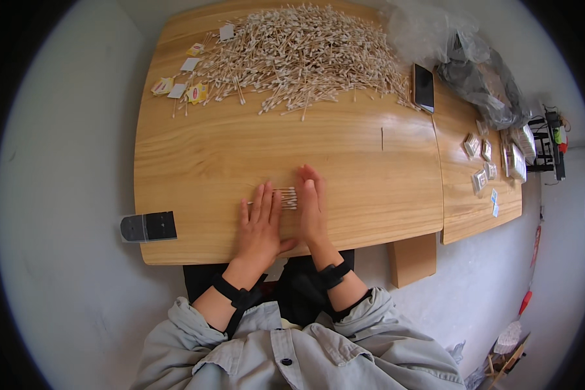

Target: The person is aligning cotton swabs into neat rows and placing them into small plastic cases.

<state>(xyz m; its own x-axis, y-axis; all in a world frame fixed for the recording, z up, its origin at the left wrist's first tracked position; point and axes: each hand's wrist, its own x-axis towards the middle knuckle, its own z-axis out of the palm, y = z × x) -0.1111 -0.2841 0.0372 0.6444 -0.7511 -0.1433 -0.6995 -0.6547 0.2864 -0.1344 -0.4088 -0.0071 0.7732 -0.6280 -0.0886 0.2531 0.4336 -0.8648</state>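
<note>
A small row of cotton swabs (288, 198) lies crosswise on the wooden table, near its front edge. My left hand (260, 218) rests flat over the left part of the row, fingers stretched out and pointing away from me; it hides that part of the swabs. Beside the white tips at the right end stands my right hand (312, 211), turned on its edge with fingers extended. It grips nothing that I can see. Farther back, a big loose heap of cotton swabs (305, 55) spreads over the far side of the table.
Yellow and white cards (197, 92) lie left of the heap. A phone (424, 88) and plastic bags (484, 78) are at the right. Small packed bundles (480, 181) sit on the right-hand table. A black device (157, 226) overhangs the left edge; a cardboard box (413, 260) stands below.
</note>
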